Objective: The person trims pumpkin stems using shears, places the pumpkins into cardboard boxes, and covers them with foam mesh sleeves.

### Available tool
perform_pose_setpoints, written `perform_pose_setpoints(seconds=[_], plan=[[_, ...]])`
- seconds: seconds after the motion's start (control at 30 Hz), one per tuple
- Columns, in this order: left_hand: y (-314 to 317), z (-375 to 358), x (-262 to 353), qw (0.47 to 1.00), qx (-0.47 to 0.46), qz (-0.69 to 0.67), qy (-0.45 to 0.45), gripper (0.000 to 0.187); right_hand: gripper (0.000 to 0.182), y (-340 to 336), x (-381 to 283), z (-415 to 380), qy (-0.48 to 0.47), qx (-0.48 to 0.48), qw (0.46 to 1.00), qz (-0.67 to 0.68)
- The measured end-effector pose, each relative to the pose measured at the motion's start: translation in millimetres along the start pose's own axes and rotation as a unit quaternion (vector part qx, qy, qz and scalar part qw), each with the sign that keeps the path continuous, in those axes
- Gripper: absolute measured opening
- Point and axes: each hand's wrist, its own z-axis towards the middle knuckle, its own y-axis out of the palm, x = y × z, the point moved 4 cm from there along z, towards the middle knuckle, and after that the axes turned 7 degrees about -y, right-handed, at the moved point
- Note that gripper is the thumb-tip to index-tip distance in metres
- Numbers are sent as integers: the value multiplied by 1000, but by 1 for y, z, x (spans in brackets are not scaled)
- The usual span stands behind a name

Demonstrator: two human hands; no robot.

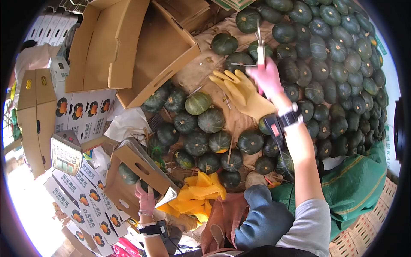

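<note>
My right hand (pixel 267 79), blurred, is closed around a pair of scissors (pixel 260 49) with metal blades and a reddish handle, held above the pumpkin pile. Beside that wrist, a yellow rubber glove (pixel 239 92) lies on the brown ground sheet. Low on the left, my left hand (pixel 146 200) reaches into an open cardboard box (pixel 117 192), its fingers around a dark green pumpkin (pixel 150 189) that they partly hide. Another green pumpkin (pixel 128 173) sits in the same box.
A big heap of green pumpkins (pixel 327 81) fills the right side. Several more pumpkins (pixel 197 143) lie mid-floor. Large cardboard trays (pixel 105 43) stand upper left, near printed cartons (pixel 83 205) and a scale (pixel 66 156). Yellow cloth (pixel 199 190) and a green sack (pixel 355 184) lie near me.
</note>
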Motion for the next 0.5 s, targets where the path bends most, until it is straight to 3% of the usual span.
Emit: perform_pose_setpoints(seconds=[0.1,0.17,0.2,0.3,0.33,0.37,0.43,0.47,0.5], plan=[[-4,-2,13,978,-1,186,96,61,31,22,-15,57,4,97,995,-16],[-2,-1,11,971,-6,217,104,62,36,35,-25,82,-31,135,988,-72],[1,0,2,987,-16,150,58,63,40,42,-26,90,-34,107,990,-84],[5,7,-10,990,-9,124,70,67,54,55,-27,111,-47,27,991,-125],[4,5,-4,974,6,200,104,68,59,61,-17,118,-26,-28,992,-119],[3,4,-3,987,-20,141,70,64,57,65,-10,121,-21,-47,992,-114],[-4,2,8,998,-57,19,-3,68,55,69,0,133,-132,-88,979,-128],[-6,2,12,998,-61,24,-17,68,54,71,2,139,-195,-128,962,-142],[-5,3,12,997,-54,47,-10,64,51,67,-18,122,-143,-188,962,-139]])
